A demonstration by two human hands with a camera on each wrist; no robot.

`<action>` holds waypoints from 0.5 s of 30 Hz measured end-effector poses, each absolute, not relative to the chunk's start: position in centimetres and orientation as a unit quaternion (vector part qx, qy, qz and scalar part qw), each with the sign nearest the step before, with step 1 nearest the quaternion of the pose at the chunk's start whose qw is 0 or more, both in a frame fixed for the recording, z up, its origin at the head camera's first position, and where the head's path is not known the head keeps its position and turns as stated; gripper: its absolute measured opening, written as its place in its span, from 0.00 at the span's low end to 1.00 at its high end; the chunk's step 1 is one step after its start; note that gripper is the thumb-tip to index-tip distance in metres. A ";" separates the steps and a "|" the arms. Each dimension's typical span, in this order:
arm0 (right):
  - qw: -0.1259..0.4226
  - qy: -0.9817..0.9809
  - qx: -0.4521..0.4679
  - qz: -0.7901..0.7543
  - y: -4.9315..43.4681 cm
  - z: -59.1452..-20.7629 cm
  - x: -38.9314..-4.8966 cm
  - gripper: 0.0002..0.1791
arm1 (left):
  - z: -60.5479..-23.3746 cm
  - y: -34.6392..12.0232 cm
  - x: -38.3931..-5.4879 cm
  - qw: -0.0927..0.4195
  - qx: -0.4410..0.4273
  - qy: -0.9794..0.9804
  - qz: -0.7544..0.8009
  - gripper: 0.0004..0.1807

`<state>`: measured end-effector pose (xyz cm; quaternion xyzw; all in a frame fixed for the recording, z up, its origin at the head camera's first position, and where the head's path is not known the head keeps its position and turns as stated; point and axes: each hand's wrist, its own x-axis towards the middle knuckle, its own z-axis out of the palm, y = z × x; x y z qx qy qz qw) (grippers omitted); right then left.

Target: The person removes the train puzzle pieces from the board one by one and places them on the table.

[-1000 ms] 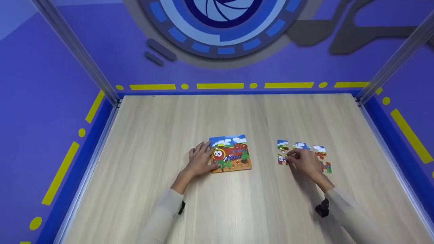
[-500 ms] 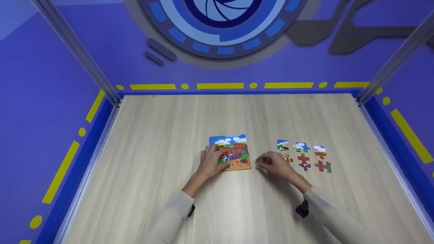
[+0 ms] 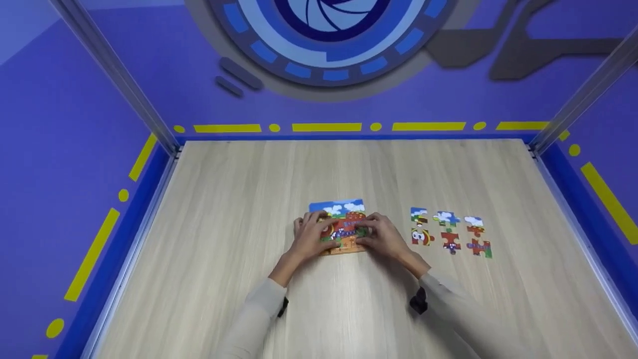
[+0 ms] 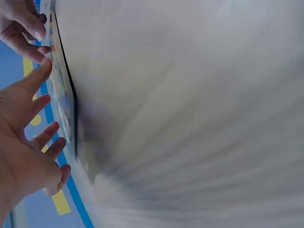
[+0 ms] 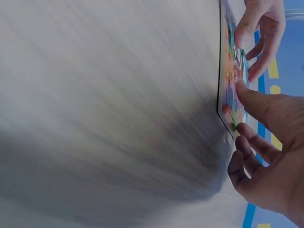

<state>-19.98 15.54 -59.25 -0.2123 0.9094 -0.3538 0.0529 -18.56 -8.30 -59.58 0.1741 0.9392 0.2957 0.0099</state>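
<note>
A square jigsaw puzzle with a red train, clouds and cactus lies flat on the table. My left hand rests over its left side, thumb and fingertips on the picture. At the right edge is my right hand, its thumb and fingers touching the puzzle. In the right wrist view, the right thumb lies on the picture and the other fingers are spread near a corner. The left wrist view shows the left fingers loosely spread along the board. Both hands cover parts of the picture.
Several loose jigsaw pieces lie in two rows to the right, among them one with the train's eyes and a cloud piece. Blue-purple panels with yellow marks wall the wooden table at the back and sides.
The right hand has left the eye piece among the loose pieces and moved left to the puzzle's right edge. My left hand has slid slightly right over the picture.
</note>
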 end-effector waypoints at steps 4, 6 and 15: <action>0.063 0.926 -0.194 -0.317 15.0 -59.0 -20.3 0.20 | -59.7 -8.5 -18.8 0.017 0.168 0.946 0.278 0.31; 0.072 0.930 -0.190 -0.305 14.9 -58.7 -20.4 0.19 | -59.8 -8.5 -18.9 0.021 0.165 0.945 0.280 0.31; 0.159 0.917 -0.138 -0.340 14.6 -58.0 -21.6 0.19 | -59.9 -8.8 -19.4 0.033 0.172 0.942 0.286 0.32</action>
